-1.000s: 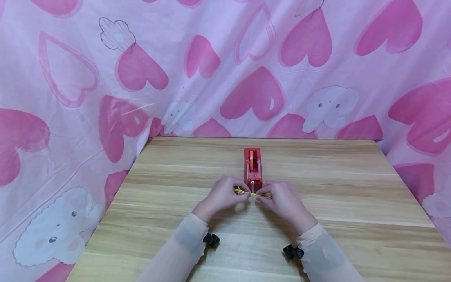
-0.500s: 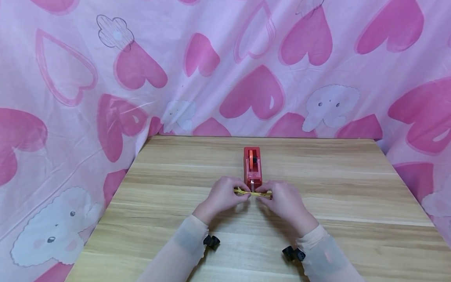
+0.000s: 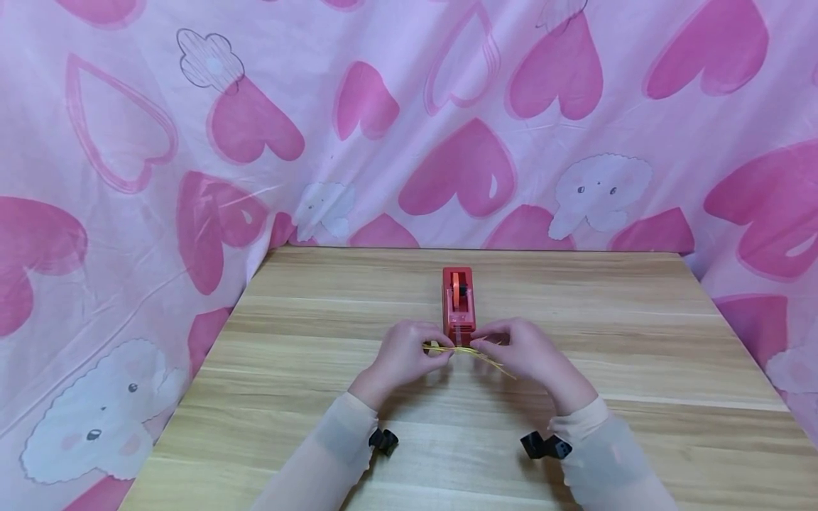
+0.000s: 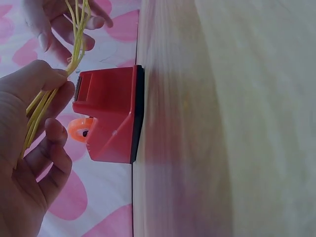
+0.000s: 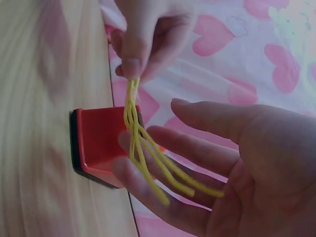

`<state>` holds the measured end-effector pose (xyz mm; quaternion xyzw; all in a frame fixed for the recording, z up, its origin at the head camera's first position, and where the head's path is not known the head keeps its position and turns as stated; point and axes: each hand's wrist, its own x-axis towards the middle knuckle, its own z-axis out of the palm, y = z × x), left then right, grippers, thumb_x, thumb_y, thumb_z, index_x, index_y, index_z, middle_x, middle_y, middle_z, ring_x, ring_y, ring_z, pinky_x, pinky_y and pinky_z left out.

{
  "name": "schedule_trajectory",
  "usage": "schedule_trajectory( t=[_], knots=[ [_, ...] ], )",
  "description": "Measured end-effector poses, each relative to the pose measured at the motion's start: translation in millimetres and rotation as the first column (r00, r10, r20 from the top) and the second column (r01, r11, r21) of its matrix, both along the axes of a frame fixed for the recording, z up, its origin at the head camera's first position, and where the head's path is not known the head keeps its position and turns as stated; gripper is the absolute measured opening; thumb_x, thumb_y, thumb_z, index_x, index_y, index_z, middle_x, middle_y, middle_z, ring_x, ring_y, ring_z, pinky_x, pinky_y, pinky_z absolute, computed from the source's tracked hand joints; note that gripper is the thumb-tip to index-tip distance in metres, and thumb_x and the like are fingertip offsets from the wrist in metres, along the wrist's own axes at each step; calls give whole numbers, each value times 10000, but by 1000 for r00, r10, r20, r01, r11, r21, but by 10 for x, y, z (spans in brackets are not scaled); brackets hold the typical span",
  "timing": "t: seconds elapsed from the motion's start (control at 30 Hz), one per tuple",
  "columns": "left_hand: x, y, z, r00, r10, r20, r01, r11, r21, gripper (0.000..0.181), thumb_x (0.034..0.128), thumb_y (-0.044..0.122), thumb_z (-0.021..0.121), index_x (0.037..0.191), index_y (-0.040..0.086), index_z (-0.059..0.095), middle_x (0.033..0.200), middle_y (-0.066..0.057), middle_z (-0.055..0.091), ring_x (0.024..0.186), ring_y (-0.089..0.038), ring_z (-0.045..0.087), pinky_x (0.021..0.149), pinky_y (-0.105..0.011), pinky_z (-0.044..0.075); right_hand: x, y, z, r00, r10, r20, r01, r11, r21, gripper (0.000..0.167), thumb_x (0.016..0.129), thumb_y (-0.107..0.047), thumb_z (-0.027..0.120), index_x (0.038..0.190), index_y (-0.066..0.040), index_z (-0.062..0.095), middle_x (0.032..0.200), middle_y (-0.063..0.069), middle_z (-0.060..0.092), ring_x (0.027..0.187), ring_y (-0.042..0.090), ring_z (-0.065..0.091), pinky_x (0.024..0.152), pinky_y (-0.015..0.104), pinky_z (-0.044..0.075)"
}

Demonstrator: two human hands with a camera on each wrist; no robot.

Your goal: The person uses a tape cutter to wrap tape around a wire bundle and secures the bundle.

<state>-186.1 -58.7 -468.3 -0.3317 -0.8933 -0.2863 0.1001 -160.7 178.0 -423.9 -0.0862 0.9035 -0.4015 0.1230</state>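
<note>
Pinching yellow cords (image 5: 134, 109) with left hand (image 3: 407, 351), right hand (image 3: 525, 348) spread (by their ends), red tape dispenser (image 4: 111, 118) beyond

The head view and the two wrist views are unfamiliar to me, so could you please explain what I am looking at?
There is no machine here: these are a person's bare hands. The head camera looks forward and down. Each wrist camera looks at its own hand's work, so the wooden table appears turned on its side there. On the table stands a red tape dispenser with an orange core; behind hangs a pink heart-patterned cloth. The left hand pinches a bundle of yellow cords just in front of the dispenser. The right hand is open beside their loose ends; whether it touches them is hard to tell.
</note>
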Motion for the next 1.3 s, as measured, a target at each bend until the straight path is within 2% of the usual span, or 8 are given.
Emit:
schedule_trajectory(
  t=[0.1,0.27,0.47,0.57,0.77,0.9,1.1,1.3],
  knots=[
    [4,-1,-7,1000,-3,-30,3,1000,11,73,862,227,832,933,244,834,941,101,792,855,-56,717,796,-287,565,-40,38,-17,999,-10,53,12,999,-36,245,987,-288,709,1174,-147,781,1187,77,755,1032,192,682,887,404,576],
    [7,1,-20,997,-20,-81,23,999,40,82,854,208,836,932,234,837,939,90,795,841,-57,727,779,-265,570,-116,77,-113,992,36,119,-20,991,-134,228,1001,-246,690,1159,-111,782,1190,101,755,1041,199,704,903,376,575],
    [7,1,-26,988,-58,-146,68,995,70,85,847,172,837,920,215,838,925,84,794,801,-43,729,725,-192,553,-167,98,-254,967,112,230,-29,942,-334,291,1012,-182,665,1218,17,721,1084,214,766,895,311,763,821,299,584],
    [1,3,-25,985,-72,-158,85,994,75,82,850,166,836,914,216,838,924,92,792,783,-30,721,692,-148,523,-176,89,-300,964,126,234,-33,931,-365,292,1008,-167,666,1210,38,711,1071,233,764,840,309,762,783,278,585],
    [-6,3,-24,987,-76,-145,86,994,67,73,857,177,836,910,227,835,926,104,789,766,-14,704,650,-124,488,-157,35,-337,968,89,236,1,934,-357,230,997,-121,662,1153,35,726,1044,221,762,748,203,712,696,262,564],
    [-1,3,-21,990,-54,-129,62,996,62,76,854,196,841,919,232,826,936,108,788,781,-22,704,679,-154,503,-149,14,-353,971,60,231,29,931,-363,222,983,-118,682,1135,37,731,1024,234,760,724,199,704,635,271,556],
    [9,10,-15,998,-20,-63,22,999,37,76,879,233,818,950,246,796,948,118,768,724,-19,612,666,-170,471,-142,39,-368,972,43,230,45,930,-364,233,976,-151,703,1138,13,736,1035,223,761,765,231,720,719,322,578],
    [13,6,-5,1000,6,31,-7,999,42,82,895,257,812,972,267,787,999,126,763,829,-35,664,737,-217,516,-139,51,-391,976,44,212,45,917,-396,249,957,-148,728,1130,32,727,981,228,757,764,260,722,728,314,568]
  ],
)
